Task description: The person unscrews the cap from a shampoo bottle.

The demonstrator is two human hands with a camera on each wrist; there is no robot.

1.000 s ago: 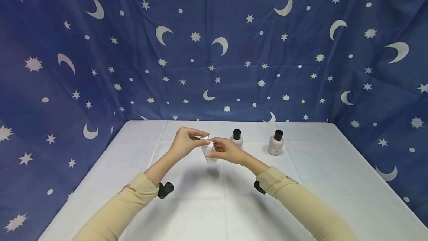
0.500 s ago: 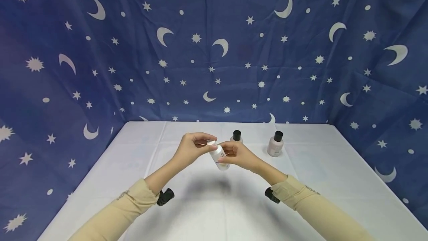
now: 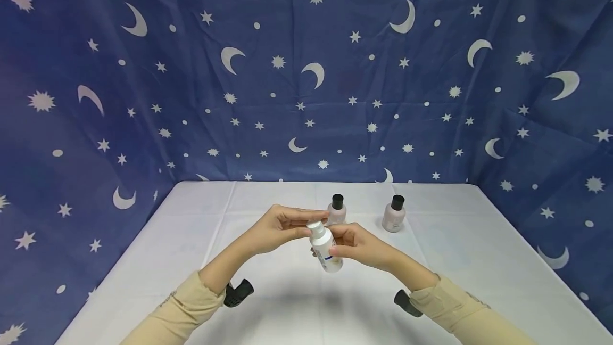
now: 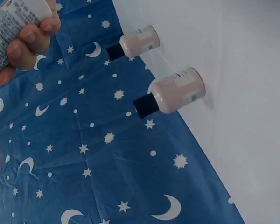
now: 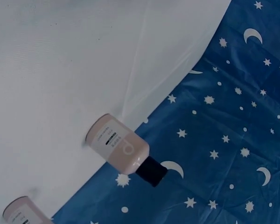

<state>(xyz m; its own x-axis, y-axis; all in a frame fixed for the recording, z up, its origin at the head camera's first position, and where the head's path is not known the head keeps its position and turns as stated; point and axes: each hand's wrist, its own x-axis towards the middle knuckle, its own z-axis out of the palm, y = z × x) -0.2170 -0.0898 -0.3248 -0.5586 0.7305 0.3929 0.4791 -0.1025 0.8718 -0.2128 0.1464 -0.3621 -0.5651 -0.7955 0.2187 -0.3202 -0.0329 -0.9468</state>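
Observation:
A white bottle (image 3: 326, 252) with a white cap (image 3: 315, 228) is held above the table, tilted with its cap toward the upper left. My right hand (image 3: 360, 246) grips its body from the right, thumb on the near side. At the cap is my left hand (image 3: 284, 229), thumb against its side and long fingers stretched behind it. In the left wrist view the bottle's printed label (image 4: 11, 28) shows at the upper left, with curled fingertips (image 4: 32, 39) round it. Neither hand shows in the right wrist view.
Two pink bottles with black caps stand at the back of the white table (image 3: 201, 212): one (image 3: 337, 215) just behind the hands, the other (image 3: 394, 218) farther right. A blue star-and-moon curtain (image 3: 268, 95) encloses the back and sides. Black devices (image 3: 238, 293) sit at both wrists.
Both hands have moved right and nearer with the white bottle. The left fingers now reach out straighter past the cap. Both pink bottles stay where they were; the view tips slightly upward.

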